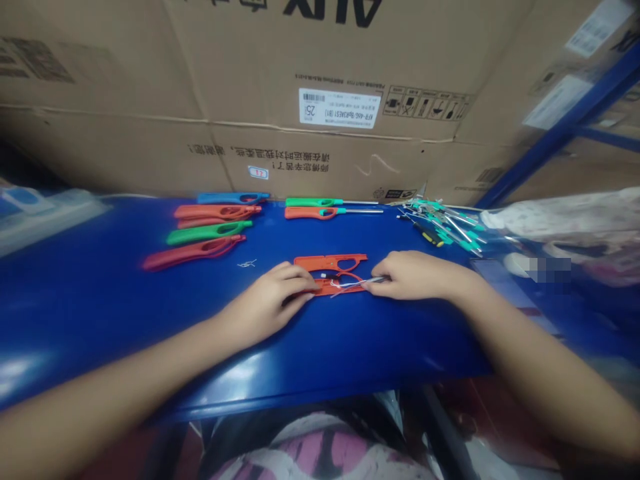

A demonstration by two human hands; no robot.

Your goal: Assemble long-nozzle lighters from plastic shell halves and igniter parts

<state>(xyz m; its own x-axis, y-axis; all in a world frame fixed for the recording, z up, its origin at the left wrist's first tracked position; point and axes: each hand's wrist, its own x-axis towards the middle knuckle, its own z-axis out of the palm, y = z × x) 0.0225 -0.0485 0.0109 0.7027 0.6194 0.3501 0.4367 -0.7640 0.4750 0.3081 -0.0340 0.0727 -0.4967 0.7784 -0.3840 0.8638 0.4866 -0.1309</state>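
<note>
My left hand [275, 293] pinches the left end of an orange lighter casing half [327, 288] that lies on the table before me. My right hand [410, 275] is closed on a thin grey piece at the casing's other end; most of that piece is hidden by the fingers. Thin pale wires [345, 286] run across the casing between both hands, beside a small black part [331, 276]. Just beyond lies the matching orange casing half [310, 263], with its trigger loop to the right, untouched.
Several coloured lighter casings [210, 232] lie at the left. Two long-necked lighters [310, 213] rest at the back. A pile of metal tubes with green collars [445, 223] lies back right, beside a yellow-black screwdriver [429, 237]. Cardboard [225, 80] walls off the blue table [125, 320].
</note>
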